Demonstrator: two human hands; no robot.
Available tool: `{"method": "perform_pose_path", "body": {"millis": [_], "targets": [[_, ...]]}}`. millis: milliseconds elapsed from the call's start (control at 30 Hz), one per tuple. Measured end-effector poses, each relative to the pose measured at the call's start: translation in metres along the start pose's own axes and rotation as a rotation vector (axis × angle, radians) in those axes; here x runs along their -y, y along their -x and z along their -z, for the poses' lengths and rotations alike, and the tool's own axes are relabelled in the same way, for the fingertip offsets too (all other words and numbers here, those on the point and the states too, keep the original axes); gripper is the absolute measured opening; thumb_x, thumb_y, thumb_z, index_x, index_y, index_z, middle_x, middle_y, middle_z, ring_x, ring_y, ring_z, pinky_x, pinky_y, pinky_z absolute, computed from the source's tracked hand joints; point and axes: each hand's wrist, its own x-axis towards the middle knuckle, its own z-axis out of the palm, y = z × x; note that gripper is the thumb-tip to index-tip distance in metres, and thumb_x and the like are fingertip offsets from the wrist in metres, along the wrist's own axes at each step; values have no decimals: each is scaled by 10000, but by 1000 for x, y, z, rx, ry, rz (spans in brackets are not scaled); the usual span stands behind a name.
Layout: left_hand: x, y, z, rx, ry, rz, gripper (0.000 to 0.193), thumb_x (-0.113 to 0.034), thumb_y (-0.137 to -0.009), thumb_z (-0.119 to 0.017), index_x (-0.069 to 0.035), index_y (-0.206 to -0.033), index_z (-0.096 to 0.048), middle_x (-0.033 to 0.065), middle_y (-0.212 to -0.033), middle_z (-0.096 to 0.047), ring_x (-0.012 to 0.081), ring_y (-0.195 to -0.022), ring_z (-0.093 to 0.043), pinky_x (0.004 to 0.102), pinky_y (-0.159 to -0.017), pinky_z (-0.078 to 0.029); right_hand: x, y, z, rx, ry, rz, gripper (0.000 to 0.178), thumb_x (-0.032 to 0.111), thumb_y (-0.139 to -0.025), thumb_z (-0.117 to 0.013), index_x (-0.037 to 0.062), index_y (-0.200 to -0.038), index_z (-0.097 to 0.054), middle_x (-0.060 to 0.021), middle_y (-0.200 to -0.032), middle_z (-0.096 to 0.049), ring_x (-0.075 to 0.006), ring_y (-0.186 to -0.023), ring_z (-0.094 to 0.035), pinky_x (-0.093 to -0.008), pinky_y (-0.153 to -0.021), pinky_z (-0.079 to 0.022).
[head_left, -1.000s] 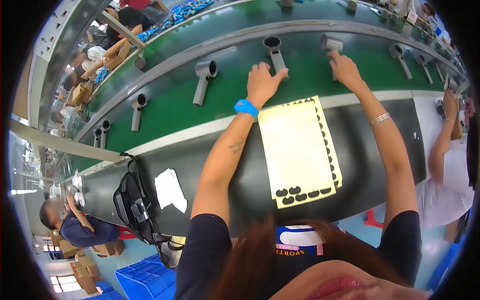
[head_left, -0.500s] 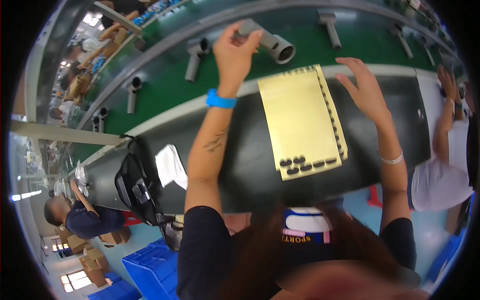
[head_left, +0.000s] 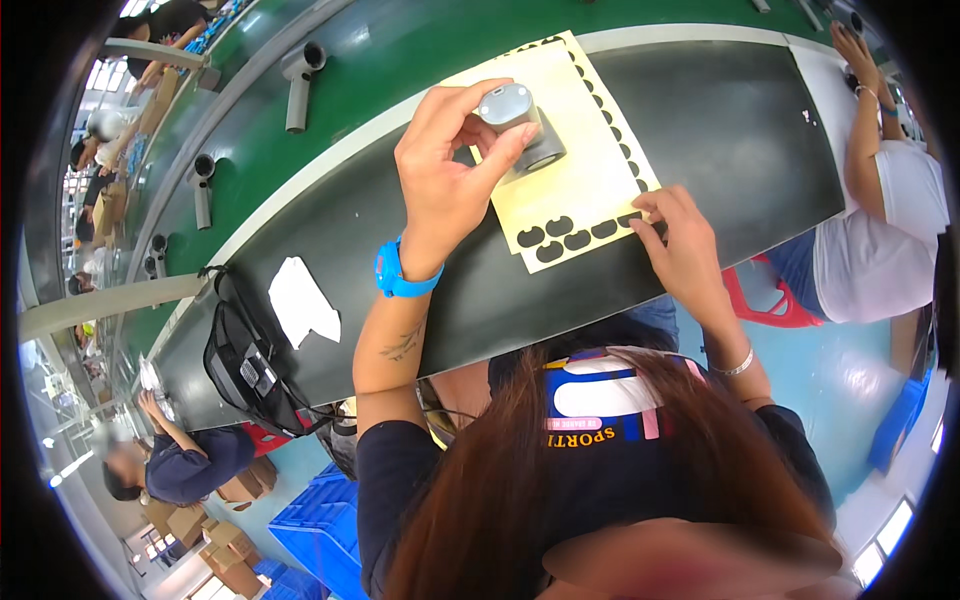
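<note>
My left hand (head_left: 445,165) grips a grey hair dryer body (head_left: 510,104) by its handle. The handle's oval end, with small round dots, faces up, and the wide tube rests over or just above the yellow sheet. That pale yellow sticker sheet (head_left: 545,205) lies on the black worktop and bears black rounded stickers along its right and near edges. At its near right corner, my right hand (head_left: 685,250) pinches a black sticker (head_left: 629,219) between thumb and fingers. Whether the sticker is lifted off the sheet I cannot tell.
Beyond the black worktop (head_left: 720,120) runs a green conveyor belt (head_left: 370,70) carrying more grey dryer bodies (head_left: 299,90). White paper (head_left: 302,300) and a black bag (head_left: 250,365) lie to the left. Co-workers sit on both sides; blue crates (head_left: 320,520) stand below left.
My left hand has brought the dryer body from over the belt to above the sheet, turning its handle end up. My right hand has come down to the sheet's corner and closed on a sticker.
</note>
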Motion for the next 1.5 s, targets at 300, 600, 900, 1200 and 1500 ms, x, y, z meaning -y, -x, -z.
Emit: {"method": "perform_pose_path", "body": {"millis": [300, 600, 900, 1200, 1500], "targets": [[0, -6, 2, -18, -74, 38, 351, -7, -710, -755, 9, -1043, -644, 85, -885, -581, 92, -584, -571, 219, -526, -455, 38, -17, -38, 20, -113, 182, 161, 80, -814, -637, 31, -965, -619, -133, -951, -579, -306, -851, -577, -364, -705, -483], [-17, 5, 2, 35, -77, 96, 357, 16, -749, -728, 38, -1088, -619, 56, -898, -535, 88, -713, -539, 206, -595, -477, 41, -7, -47, -18, -108, 191, 153, 59, -762, -670, 32, -889, -590, -116, -902, -530, -310, -854, -540, -386, -716, -444], [-15, 3, -1, 20, -63, 69, 354, 26, -751, -727, 42, -1086, -613, 58, -930, -540, 95, -753, -556, 214, -615, -493, 38, -6, -52, -7, -120, 206, 129, 53, -763, -664, 45, -863, -582, -107, -872, -516, -301, -841, -532, -379, -716, -445], [-18, 3, 0, 7, -83, 58, 347, 29, -747, -727, 41, -1076, -616, 62, -918, -545, 90, -747, -558, 210, -606, -490, 41, -7, -55, -57, -52, 216, 172, 64, -777, -662, 41, -914, -562, -115, -914, -511, -301, -867, -529, -376, -746, -446], [-21, 6, -7, 14, -64, 42, 351, 32, -738, -730, 39, -1073, -621, 66, -898, -547, 90, -717, -561, 205, -594, -483, 38, -3, -50, -27, -71, 189, 170, 80, -782, -662, 36, -913, -562, -113, -910, -538, -301, -860, -547, -389, -728, -451]]}}
